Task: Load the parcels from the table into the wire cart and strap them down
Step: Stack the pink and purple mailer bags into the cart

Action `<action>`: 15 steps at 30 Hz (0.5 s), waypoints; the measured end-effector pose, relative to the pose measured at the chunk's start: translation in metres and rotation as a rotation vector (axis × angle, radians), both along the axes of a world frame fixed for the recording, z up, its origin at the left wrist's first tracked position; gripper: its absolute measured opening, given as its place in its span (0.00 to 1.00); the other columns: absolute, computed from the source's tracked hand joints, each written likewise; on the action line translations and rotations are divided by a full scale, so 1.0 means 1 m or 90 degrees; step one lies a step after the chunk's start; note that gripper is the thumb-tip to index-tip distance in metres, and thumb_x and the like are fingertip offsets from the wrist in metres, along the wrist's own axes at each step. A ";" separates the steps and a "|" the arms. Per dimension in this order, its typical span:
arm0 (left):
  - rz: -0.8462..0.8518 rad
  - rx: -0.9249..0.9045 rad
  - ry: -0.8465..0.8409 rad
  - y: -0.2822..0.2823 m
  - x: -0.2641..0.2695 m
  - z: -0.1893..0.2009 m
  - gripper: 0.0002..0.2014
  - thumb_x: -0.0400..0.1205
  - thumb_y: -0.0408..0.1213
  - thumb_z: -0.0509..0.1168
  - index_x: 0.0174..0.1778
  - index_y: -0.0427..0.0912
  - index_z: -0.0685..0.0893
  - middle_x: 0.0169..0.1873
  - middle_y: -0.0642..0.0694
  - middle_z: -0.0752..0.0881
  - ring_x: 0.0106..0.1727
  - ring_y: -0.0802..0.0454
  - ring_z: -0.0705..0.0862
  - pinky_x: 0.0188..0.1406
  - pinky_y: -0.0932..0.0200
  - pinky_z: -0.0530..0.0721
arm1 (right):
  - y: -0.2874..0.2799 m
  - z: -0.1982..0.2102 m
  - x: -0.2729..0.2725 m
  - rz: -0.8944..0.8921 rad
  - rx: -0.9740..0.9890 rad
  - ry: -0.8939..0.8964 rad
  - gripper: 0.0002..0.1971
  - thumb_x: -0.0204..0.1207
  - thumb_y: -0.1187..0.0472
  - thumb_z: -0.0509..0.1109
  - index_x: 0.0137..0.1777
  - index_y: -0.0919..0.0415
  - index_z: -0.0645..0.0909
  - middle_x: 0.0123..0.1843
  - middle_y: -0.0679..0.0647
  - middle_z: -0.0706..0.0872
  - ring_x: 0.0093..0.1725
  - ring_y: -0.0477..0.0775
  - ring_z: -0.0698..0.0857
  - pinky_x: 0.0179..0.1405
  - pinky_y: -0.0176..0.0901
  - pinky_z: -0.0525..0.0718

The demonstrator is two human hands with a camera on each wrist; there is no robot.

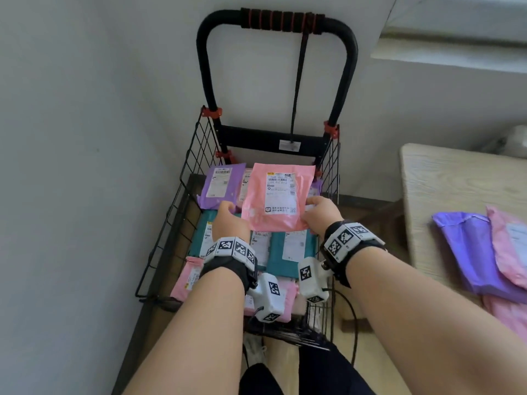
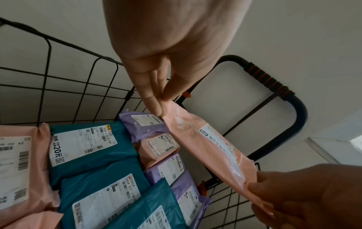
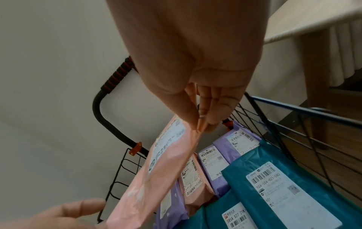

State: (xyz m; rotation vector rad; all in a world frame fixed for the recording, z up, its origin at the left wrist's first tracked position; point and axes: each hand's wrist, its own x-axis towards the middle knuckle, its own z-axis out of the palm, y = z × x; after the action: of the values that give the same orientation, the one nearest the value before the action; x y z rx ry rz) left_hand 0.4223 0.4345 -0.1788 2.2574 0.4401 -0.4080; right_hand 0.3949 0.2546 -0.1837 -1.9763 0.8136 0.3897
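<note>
The black wire cart (image 1: 176, 212) is seen against a white wall, its floor covered by teal parcels (image 2: 94, 156), purple parcels (image 1: 219, 185) and pink ones. A black strap (image 1: 299, 81) hangs from its padded handle (image 1: 282, 21). At the right, the pale surface (image 1: 445, 178) carries more purple and pink parcels. A pink parcel (image 1: 278, 196), white label up, is held above the load. Its near corners are pinched between thumb and fingers by the left hand (image 1: 229, 219) and the right hand (image 1: 320, 213).
</note>
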 end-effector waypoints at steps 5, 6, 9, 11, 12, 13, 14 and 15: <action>0.029 0.027 -0.002 -0.014 0.042 -0.033 0.15 0.79 0.22 0.55 0.50 0.42 0.83 0.52 0.43 0.86 0.44 0.45 0.78 0.39 0.56 0.72 | -0.015 -0.038 0.053 0.020 0.015 0.055 0.20 0.78 0.72 0.62 0.68 0.59 0.78 0.45 0.56 0.85 0.33 0.51 0.83 0.28 0.40 0.85; 0.023 0.034 0.007 -0.018 0.051 -0.041 0.16 0.78 0.22 0.56 0.50 0.43 0.85 0.53 0.44 0.87 0.47 0.44 0.81 0.42 0.55 0.76 | -0.018 -0.046 0.064 0.025 0.012 0.064 0.21 0.77 0.73 0.62 0.69 0.59 0.78 0.44 0.55 0.84 0.32 0.50 0.82 0.26 0.39 0.83; -0.006 0.066 0.043 -0.025 0.072 -0.070 0.18 0.80 0.24 0.57 0.57 0.42 0.88 0.60 0.44 0.87 0.60 0.41 0.83 0.58 0.51 0.81 | -0.027 -0.068 0.094 0.053 -0.006 0.100 0.26 0.74 0.76 0.64 0.71 0.58 0.77 0.43 0.55 0.86 0.34 0.52 0.85 0.26 0.39 0.82; -0.018 0.081 0.053 -0.028 0.081 -0.090 0.19 0.81 0.26 0.56 0.61 0.43 0.87 0.63 0.43 0.86 0.62 0.40 0.82 0.58 0.52 0.79 | -0.030 -0.085 0.110 0.071 -0.022 0.125 0.30 0.70 0.77 0.66 0.73 0.57 0.75 0.50 0.59 0.88 0.47 0.59 0.89 0.41 0.48 0.89; -0.030 0.087 0.054 -0.029 0.084 -0.099 0.19 0.82 0.26 0.56 0.63 0.44 0.86 0.63 0.44 0.85 0.63 0.40 0.82 0.58 0.52 0.79 | -0.030 -0.095 0.117 0.076 -0.030 0.136 0.32 0.69 0.78 0.67 0.73 0.57 0.75 0.54 0.60 0.88 0.53 0.61 0.88 0.49 0.51 0.89; -0.044 0.091 0.055 -0.030 0.087 -0.108 0.19 0.82 0.26 0.57 0.64 0.43 0.86 0.64 0.43 0.85 0.64 0.40 0.82 0.60 0.53 0.79 | -0.031 -0.105 0.123 0.079 -0.035 0.142 0.33 0.69 0.78 0.68 0.74 0.56 0.74 0.58 0.61 0.87 0.57 0.61 0.87 0.54 0.53 0.88; -0.053 0.092 0.056 -0.031 0.090 -0.116 0.19 0.82 0.27 0.57 0.65 0.43 0.85 0.65 0.43 0.85 0.65 0.41 0.81 0.62 0.53 0.78 | -0.031 -0.115 0.128 0.081 -0.038 0.147 0.34 0.69 0.78 0.68 0.75 0.57 0.74 0.60 0.61 0.86 0.57 0.61 0.87 0.55 0.53 0.88; -0.057 0.089 0.057 -0.031 0.093 -0.123 0.20 0.82 0.27 0.57 0.66 0.42 0.85 0.65 0.42 0.84 0.66 0.41 0.81 0.64 0.53 0.77 | -0.030 -0.122 0.133 0.084 -0.041 0.153 0.33 0.69 0.79 0.68 0.75 0.57 0.73 0.62 0.61 0.86 0.55 0.59 0.85 0.52 0.50 0.88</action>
State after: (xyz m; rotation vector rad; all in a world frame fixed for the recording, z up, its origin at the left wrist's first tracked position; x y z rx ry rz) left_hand 0.5149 0.4035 -0.3018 2.4078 0.4272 -0.5414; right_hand 0.5277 0.2245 -0.3060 -2.0748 0.8554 0.6966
